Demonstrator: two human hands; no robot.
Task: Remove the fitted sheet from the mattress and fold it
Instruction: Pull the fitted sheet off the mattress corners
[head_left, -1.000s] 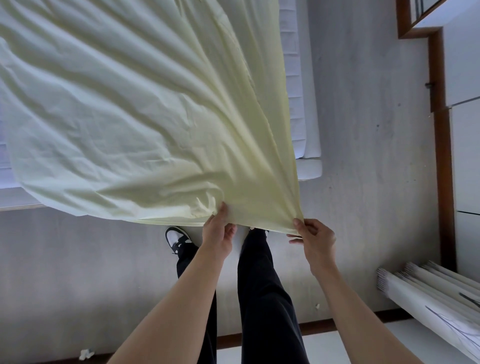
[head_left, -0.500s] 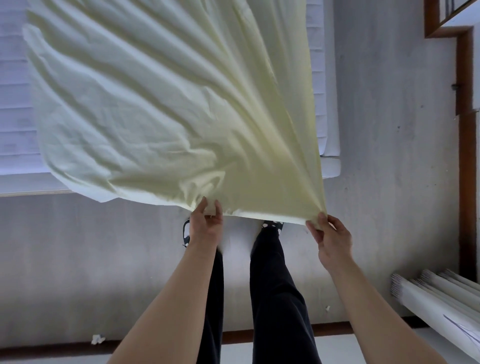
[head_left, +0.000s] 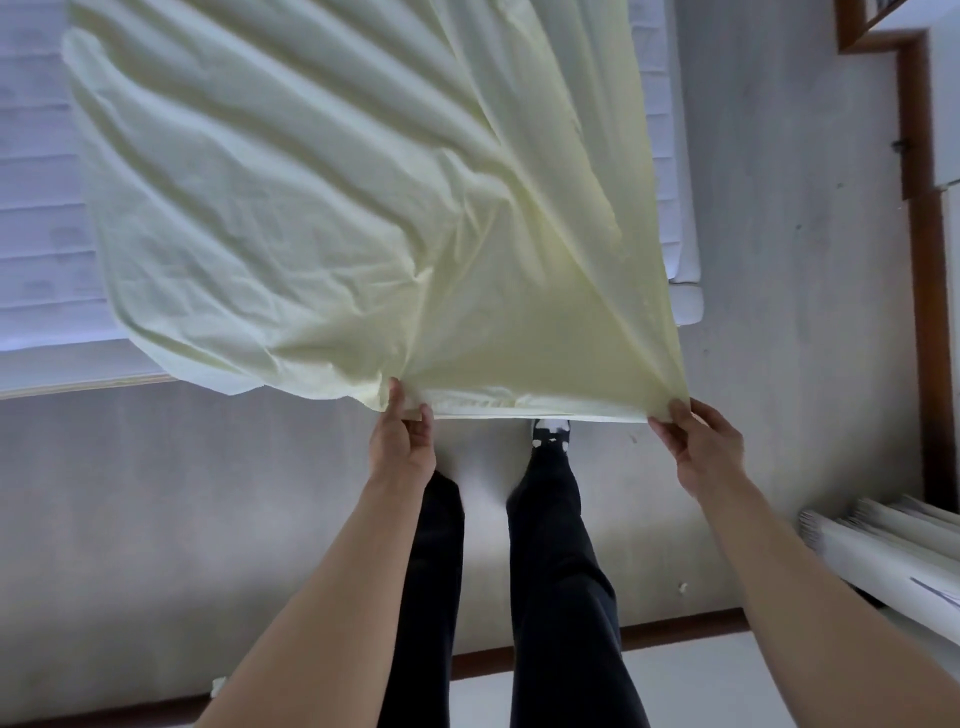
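A pale yellow fitted sheet spreads wrinkled over the white mattress and reaches past its near edge toward me. My left hand pinches the sheet's near hem between thumb and fingers. My right hand pinches the same hem at its right corner. The hem runs taut and straight between the two hands, above my feet. Bare mattress shows at the left and along the right side.
I stand on a grey floor at the foot of the bed, in dark trousers. A wooden door frame runs down the right. A stack of white rolled items lies at the lower right. Small paper scraps lie on the floor.
My hands have moved apart along the hem, the right one going further right, and the edge between them is now stretched straight. The sheet has slid right, baring more mattress at the left.
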